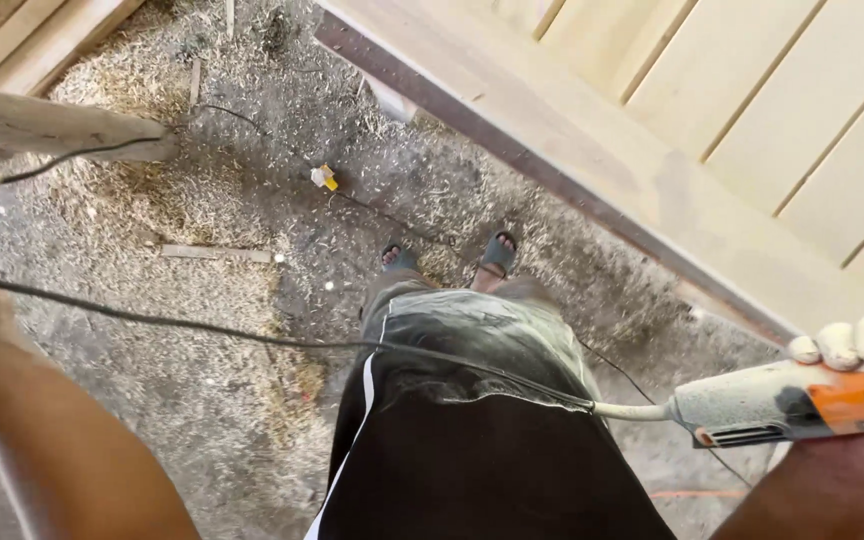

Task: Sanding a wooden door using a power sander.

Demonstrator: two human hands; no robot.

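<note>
My right hand (pixel 857 340), its fingers white with dust, grips a dust-coated power tool (pixel 782 400) with a grey and orange body at the lower right. Its black cable (pixel 252 335) runs left across my legs and over my left forearm. Only my left forearm (pixel 62 440) shows at the lower left; the left hand itself is out of frame. A large pale wooden panel with raised slats (pixel 712 130) fills the upper right, just above the tool.
Sawdust and wood shavings cover the concrete floor (pixel 202 200). A small yellow and white object (pixel 325 177) lies on it beside a thin cable. A rough timber (pixel 52 125) juts in at the upper left. My sandalled feet (pixel 497 255) stand below the panel's edge.
</note>
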